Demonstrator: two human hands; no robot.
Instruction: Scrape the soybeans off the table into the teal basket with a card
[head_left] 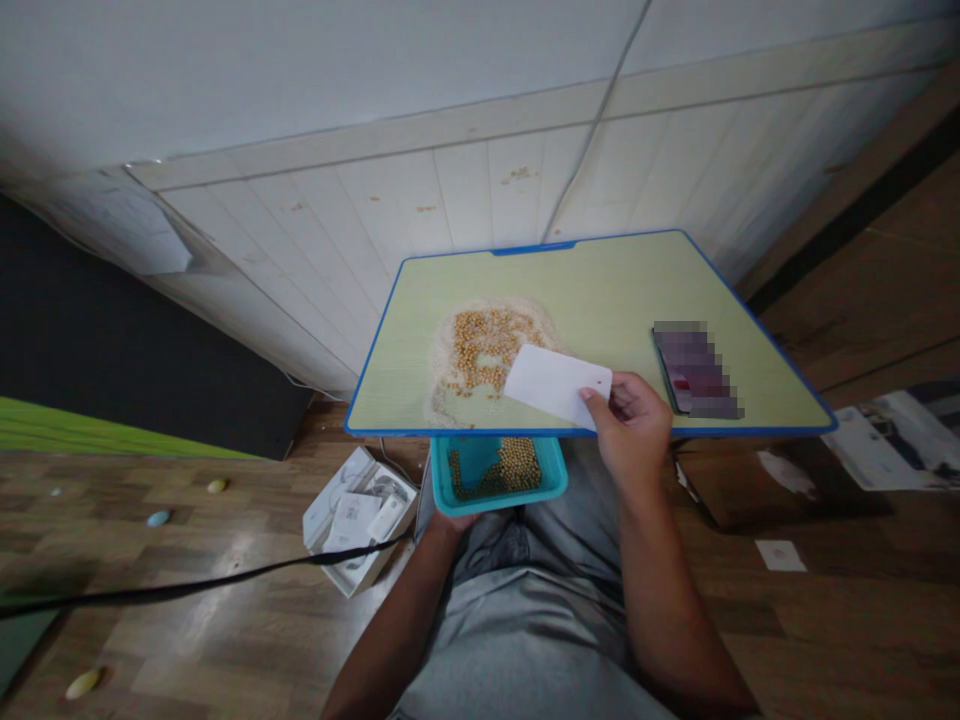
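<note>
My right hand [636,420] pinches a white card [556,384] by its right end, thumb on top. The card lies low over the small table [600,280], its left edge beside a patch of yellow-brown beans [472,345], which look like soybeans. Pale fine grains [536,308], like rice, surround and mix with them. Below the table's front edge, my left hand [455,520] supports a teal plastic basket [557,483] from underneath; most of its fingers are hidden. Inside the basket, more beans [520,465] are heaped toward the right.
A phone [694,370], partly pixelated, lies on the table's right side. On the floor at left stands an open white box [367,575] of small items, with a black strap [225,580] across it. A cardboard box [739,485] sits under the table's right end. The wall is behind.
</note>
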